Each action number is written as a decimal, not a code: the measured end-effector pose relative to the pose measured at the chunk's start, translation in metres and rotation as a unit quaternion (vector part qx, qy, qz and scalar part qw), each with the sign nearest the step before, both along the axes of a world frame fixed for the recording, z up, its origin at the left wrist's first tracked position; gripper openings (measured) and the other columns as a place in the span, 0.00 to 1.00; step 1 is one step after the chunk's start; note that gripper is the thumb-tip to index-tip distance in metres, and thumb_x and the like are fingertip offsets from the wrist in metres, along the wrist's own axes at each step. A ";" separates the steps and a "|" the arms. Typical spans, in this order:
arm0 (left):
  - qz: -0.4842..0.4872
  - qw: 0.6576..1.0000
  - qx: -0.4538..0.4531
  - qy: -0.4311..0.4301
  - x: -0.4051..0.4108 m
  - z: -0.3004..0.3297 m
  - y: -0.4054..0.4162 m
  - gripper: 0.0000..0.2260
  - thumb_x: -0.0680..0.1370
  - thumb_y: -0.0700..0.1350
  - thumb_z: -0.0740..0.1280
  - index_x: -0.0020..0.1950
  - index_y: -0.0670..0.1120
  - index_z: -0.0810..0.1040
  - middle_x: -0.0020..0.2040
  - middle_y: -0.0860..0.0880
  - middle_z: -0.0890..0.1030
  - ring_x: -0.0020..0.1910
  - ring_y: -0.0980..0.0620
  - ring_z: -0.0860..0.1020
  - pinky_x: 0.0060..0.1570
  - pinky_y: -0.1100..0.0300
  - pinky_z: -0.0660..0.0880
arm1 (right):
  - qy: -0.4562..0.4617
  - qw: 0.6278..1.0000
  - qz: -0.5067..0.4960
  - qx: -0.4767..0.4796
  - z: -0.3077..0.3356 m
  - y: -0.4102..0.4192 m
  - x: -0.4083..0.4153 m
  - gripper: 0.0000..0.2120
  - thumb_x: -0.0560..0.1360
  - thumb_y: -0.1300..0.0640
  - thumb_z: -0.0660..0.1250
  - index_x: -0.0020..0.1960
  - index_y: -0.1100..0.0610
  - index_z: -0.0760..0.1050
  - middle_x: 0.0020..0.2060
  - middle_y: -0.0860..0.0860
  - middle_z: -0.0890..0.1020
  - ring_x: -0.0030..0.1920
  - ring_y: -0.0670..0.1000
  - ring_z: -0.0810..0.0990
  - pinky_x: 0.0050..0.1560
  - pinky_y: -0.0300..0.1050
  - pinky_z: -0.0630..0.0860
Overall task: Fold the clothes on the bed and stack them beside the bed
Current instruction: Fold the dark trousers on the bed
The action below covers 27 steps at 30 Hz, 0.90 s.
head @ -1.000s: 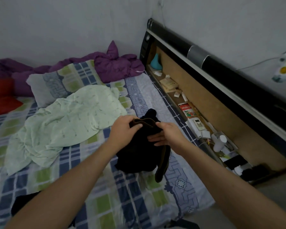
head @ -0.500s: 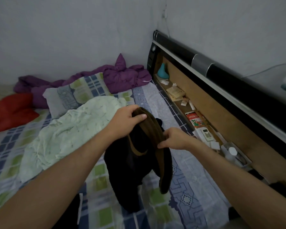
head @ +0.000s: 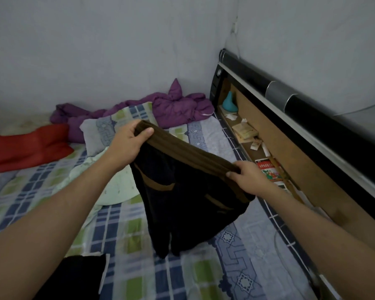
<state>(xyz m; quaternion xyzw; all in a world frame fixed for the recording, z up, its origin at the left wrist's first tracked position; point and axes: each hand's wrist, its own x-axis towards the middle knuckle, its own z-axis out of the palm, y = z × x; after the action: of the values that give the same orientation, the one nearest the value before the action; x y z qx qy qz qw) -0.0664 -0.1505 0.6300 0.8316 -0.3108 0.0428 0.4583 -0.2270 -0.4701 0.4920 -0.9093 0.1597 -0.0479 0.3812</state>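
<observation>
Grey walls close round a bed (head: 121, 256) with a checked sheet, where a pale green garment (head: 117, 187) lies crumpled beside a pillow (head: 108, 128). Above the mattress the dark shorts (head: 188, 204) hang by their brown waistband (head: 188, 151): the left hand (head: 128, 144) has a closed grip on one end, the right hand (head: 245, 178) pinches the other. This looks like the spreading-out step; next, I judge, the legs should be laid flat on the sheet and folded over evenly.
</observation>
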 end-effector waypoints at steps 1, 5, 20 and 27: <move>0.015 1.000 0.003 -0.003 0.002 0.001 0.001 0.06 0.82 0.51 0.68 0.50 0.49 0.81 0.47 0.47 0.84 0.46 0.54 0.82 0.52 0.49 0.78 | -0.007 1.000 0.005 -0.026 0.009 -0.008 0.002 0.07 0.80 0.47 0.69 0.50 0.51 0.81 0.41 0.47 0.83 0.42 0.47 0.81 0.37 0.42 0.73; 0.036 0.999 0.024 0.011 0.008 0.011 0.002 0.16 0.73 0.57 0.77 0.53 0.50 0.80 0.50 0.45 0.84 0.50 0.49 0.82 0.56 0.45 0.79 | -0.026 0.995 0.036 -0.094 0.049 -0.036 0.009 0.10 0.79 0.43 0.69 0.48 0.50 0.80 0.40 0.46 0.81 0.42 0.45 0.79 0.36 0.40 0.69; 0.045 0.995 -0.047 0.080 0.021 0.014 0.012 0.20 0.64 0.66 0.78 0.49 0.56 0.86 0.46 0.55 0.88 0.45 0.57 0.86 0.46 0.57 0.79 | 0.029 0.943 0.208 -0.259 0.118 -0.046 -0.009 0.14 0.70 0.48 0.70 0.55 0.45 0.72 0.46 0.45 0.79 0.45 0.47 0.80 0.46 0.51 0.81; 0.083 0.987 -0.115 0.080 0.009 0.012 -0.009 0.07 0.75 0.53 0.76 0.46 0.50 0.84 0.38 0.60 0.86 0.36 0.66 0.82 0.33 0.75 0.73 | 0.054 0.909 0.228 -0.344 0.104 -0.029 -0.013 0.32 0.61 0.32 0.74 0.57 0.46 0.67 0.45 0.44 0.77 0.44 0.49 0.77 0.42 0.48 0.75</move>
<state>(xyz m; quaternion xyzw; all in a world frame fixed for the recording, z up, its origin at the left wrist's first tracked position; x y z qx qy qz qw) -0.0579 -0.1591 0.6415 0.7974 -0.1958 0.0496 0.5687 -0.2395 -0.4994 0.5963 -0.9969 -0.0583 0.0375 0.0362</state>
